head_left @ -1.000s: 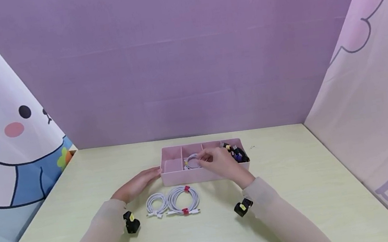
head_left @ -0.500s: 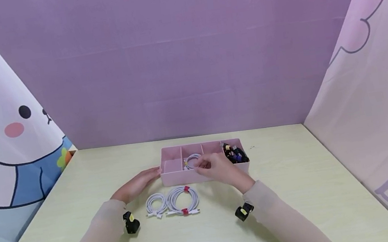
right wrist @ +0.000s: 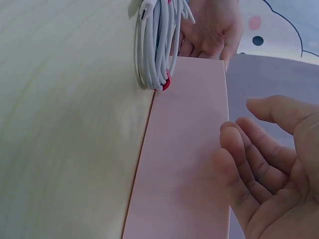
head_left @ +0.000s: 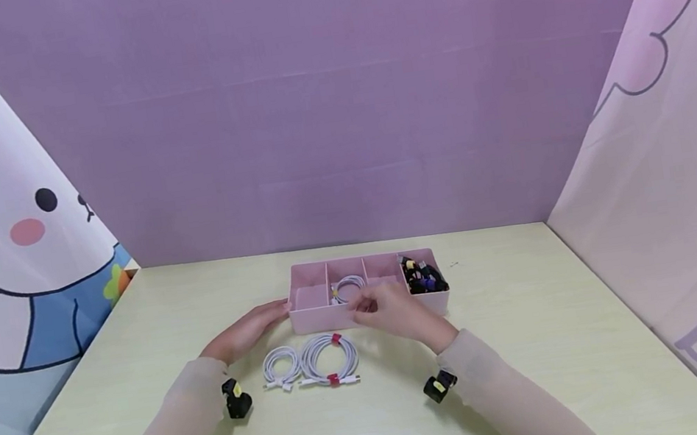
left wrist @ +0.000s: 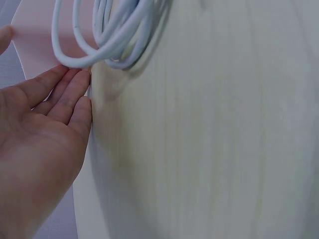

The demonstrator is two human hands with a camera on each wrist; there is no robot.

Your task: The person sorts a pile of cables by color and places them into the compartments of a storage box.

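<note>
A pink box with several compartments stands on the table. My left hand rests its straight fingers against the box's left end; the left wrist view shows the palm. My right hand hovers over the box's front edge. In the right wrist view its fingers are loosely bent, the thumb stands apart, and nothing is between them. A coiled white cable lies in the second compartment from the left. Bundled black cables fill the rightmost one. My right hand hides part of the third compartment.
Two coiled white cables lie on the table before the box: a small coil and a larger coil with red ties. A purple panel rises behind the table, with printed cloths at both sides.
My right hand has drawn back from above the compartments toward the box's front edge, uncovering more of the coil and the third compartment. My left hand stays put.
</note>
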